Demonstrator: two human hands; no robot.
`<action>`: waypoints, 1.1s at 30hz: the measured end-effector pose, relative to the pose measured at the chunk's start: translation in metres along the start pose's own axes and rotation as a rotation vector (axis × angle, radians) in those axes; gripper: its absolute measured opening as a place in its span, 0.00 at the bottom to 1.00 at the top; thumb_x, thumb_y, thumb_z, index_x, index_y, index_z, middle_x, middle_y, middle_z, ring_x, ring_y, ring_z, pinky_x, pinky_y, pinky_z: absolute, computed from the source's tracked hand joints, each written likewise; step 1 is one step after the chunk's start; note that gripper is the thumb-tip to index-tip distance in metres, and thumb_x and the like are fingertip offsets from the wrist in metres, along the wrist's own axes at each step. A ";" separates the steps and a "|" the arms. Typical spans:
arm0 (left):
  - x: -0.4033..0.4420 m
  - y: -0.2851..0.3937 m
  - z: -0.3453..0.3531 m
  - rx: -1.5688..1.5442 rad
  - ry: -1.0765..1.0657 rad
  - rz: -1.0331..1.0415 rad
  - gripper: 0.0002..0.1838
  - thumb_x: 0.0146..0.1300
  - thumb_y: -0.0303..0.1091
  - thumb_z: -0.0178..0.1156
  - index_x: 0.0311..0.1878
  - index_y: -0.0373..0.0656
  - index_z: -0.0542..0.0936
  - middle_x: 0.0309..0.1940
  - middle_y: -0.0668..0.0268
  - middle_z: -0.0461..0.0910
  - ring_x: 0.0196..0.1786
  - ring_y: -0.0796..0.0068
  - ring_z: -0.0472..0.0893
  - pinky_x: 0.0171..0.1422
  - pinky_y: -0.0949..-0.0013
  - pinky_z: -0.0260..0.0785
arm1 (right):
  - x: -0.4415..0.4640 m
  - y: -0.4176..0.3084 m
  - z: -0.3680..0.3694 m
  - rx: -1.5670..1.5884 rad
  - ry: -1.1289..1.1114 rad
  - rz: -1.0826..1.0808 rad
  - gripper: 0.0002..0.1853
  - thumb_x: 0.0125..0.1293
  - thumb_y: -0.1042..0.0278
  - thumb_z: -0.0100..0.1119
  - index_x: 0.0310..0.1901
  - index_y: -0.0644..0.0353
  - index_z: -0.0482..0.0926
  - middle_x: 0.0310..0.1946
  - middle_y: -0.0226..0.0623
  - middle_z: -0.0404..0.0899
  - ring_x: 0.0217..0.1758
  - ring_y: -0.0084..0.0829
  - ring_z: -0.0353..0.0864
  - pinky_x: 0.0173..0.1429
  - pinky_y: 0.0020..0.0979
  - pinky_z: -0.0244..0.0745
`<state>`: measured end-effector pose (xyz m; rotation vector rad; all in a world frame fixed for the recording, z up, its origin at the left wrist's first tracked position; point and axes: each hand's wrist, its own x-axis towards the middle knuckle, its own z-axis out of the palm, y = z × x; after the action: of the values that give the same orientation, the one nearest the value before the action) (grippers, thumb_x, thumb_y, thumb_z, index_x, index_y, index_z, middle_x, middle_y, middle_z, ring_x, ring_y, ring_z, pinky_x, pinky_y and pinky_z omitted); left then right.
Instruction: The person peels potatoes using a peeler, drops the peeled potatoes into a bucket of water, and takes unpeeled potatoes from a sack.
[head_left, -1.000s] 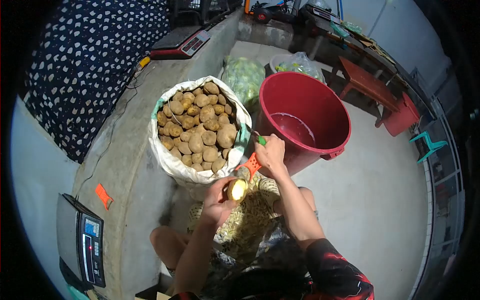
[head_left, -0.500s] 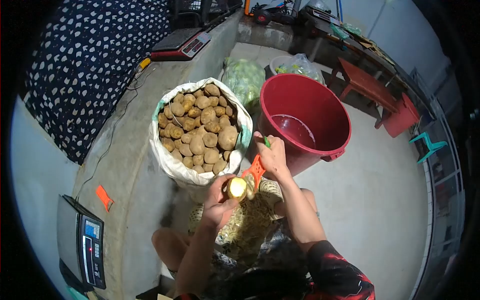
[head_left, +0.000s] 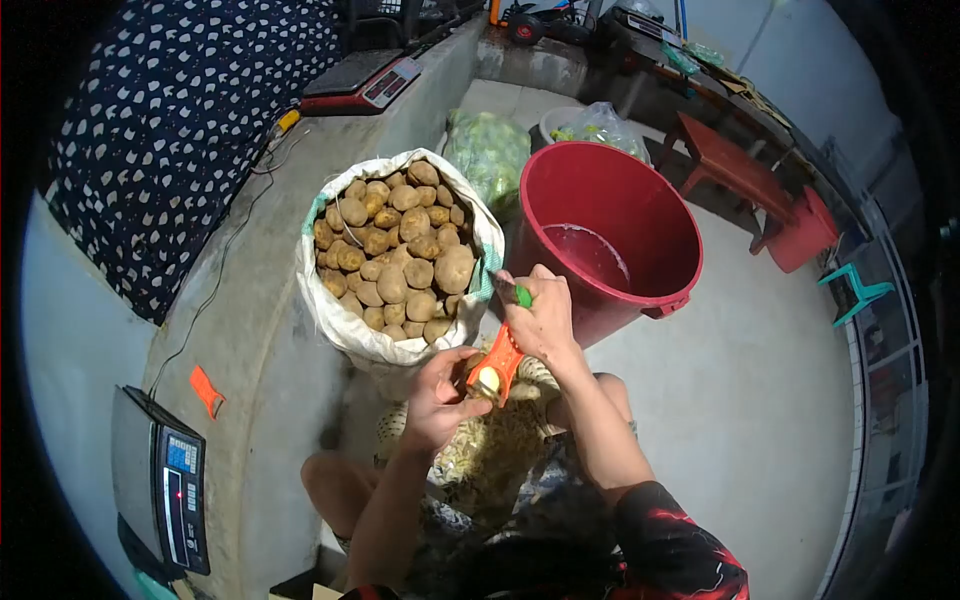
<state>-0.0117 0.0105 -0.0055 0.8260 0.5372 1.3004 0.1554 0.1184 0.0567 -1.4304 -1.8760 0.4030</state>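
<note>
My left hand (head_left: 438,400) is wrapped round a partly peeled potato (head_left: 488,379), whose pale yellow flesh shows at one end. In my right hand (head_left: 540,315) is an orange peeler (head_left: 506,350); its head lies across the potato and covers part of it. Something green sticks out by the right thumb, perhaps part of the handle. Below the hands lies a heap of peelings (head_left: 485,445) between my feet. Just beyond them stands a white sack (head_left: 345,335) full of unpeeled potatoes (head_left: 395,255).
A big red bucket (head_left: 610,200) with liquid inside stands right of the sack. On the left concrete ledge lie a second orange peeler (head_left: 207,390) and a digital scale (head_left: 180,490); a red scale (head_left: 360,85) sits farther back. Behind are bagged green vegetables (head_left: 487,150) and a red bench (head_left: 735,170).
The peeler has moved left and down from beside the potato onto it, covering much of the bare flesh. My right hand has lowered slightly; the left still holds the potato.
</note>
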 end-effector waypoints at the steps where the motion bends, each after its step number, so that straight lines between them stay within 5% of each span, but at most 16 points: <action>1: 0.002 -0.003 -0.002 0.044 -0.062 0.029 0.38 0.49 0.12 0.67 0.65 0.36 0.64 0.56 0.57 0.73 0.59 0.67 0.75 0.64 0.65 0.68 | 0.004 0.016 0.008 -0.032 0.043 0.025 0.16 0.57 0.57 0.57 0.23 0.63 0.80 0.23 0.55 0.74 0.32 0.53 0.76 0.35 0.49 0.65; 3: 0.000 -0.006 -0.011 -0.034 -0.063 -0.007 0.39 0.49 0.14 0.68 0.65 0.36 0.65 0.56 0.58 0.73 0.58 0.67 0.75 0.64 0.65 0.68 | 0.014 0.035 0.014 -0.186 0.146 0.032 0.19 0.58 0.55 0.58 0.21 0.64 0.79 0.21 0.55 0.76 0.32 0.56 0.77 0.38 0.49 0.68; 6: -0.002 0.002 -0.014 -0.058 -0.118 -0.014 0.40 0.49 0.16 0.68 0.67 0.37 0.64 0.58 0.59 0.73 0.59 0.66 0.74 0.64 0.64 0.67 | 0.018 0.042 0.011 0.037 -0.051 0.351 0.19 0.57 0.57 0.57 0.20 0.66 0.78 0.19 0.55 0.75 0.31 0.57 0.76 0.38 0.49 0.69; 17: 0.000 -0.008 -0.013 -0.040 0.066 0.075 0.37 0.49 0.16 0.66 0.65 0.37 0.65 0.56 0.60 0.71 0.60 0.66 0.73 0.65 0.64 0.66 | 0.002 0.007 0.003 -0.035 0.136 -0.114 0.11 0.48 0.63 0.56 0.20 0.63 0.79 0.19 0.53 0.69 0.26 0.54 0.71 0.33 0.49 0.65; 19: -0.001 0.002 -0.006 -0.134 -0.048 0.003 0.38 0.48 0.18 0.68 0.64 0.38 0.64 0.55 0.60 0.71 0.58 0.66 0.73 0.63 0.63 0.68 | 0.010 0.031 0.012 0.055 0.118 -0.018 0.11 0.48 0.63 0.56 0.20 0.63 0.79 0.18 0.53 0.69 0.26 0.52 0.71 0.33 0.49 0.65; 22: -0.001 0.006 0.000 -0.174 -0.049 -0.002 0.39 0.48 0.18 0.68 0.65 0.38 0.63 0.54 0.60 0.72 0.56 0.66 0.75 0.61 0.63 0.69 | 0.016 0.036 0.012 0.224 -0.045 0.405 0.14 0.53 0.60 0.59 0.21 0.64 0.78 0.18 0.52 0.68 0.25 0.51 0.71 0.33 0.47 0.65; 27: -0.002 0.001 0.001 0.013 -0.034 0.072 0.38 0.51 0.15 0.66 0.66 0.38 0.62 0.56 0.60 0.71 0.57 0.68 0.74 0.62 0.65 0.70 | 0.000 0.006 0.001 0.032 0.043 -0.062 0.16 0.55 0.59 0.58 0.22 0.66 0.78 0.20 0.53 0.69 0.27 0.53 0.73 0.34 0.47 0.66; 31: -0.001 -0.001 -0.008 -0.270 -0.115 0.031 0.37 0.50 0.13 0.66 0.63 0.38 0.63 0.57 0.59 0.71 0.59 0.67 0.74 0.64 0.64 0.69 | 0.014 0.028 0.011 -0.021 0.094 0.103 0.17 0.57 0.58 0.57 0.22 0.66 0.78 0.21 0.55 0.72 0.27 0.55 0.75 0.35 0.48 0.67; 33: -0.001 -0.002 -0.004 -0.309 -0.053 0.023 0.37 0.49 0.13 0.67 0.63 0.38 0.64 0.57 0.60 0.71 0.58 0.67 0.75 0.64 0.64 0.69 | 0.010 0.018 0.003 0.223 -0.052 0.288 0.18 0.59 0.57 0.56 0.22 0.66 0.78 0.20 0.55 0.73 0.27 0.55 0.74 0.35 0.49 0.67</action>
<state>-0.0138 0.0101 -0.0099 0.6085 0.2752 1.3377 0.1644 0.1340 0.0469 -1.5495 -1.6088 0.7704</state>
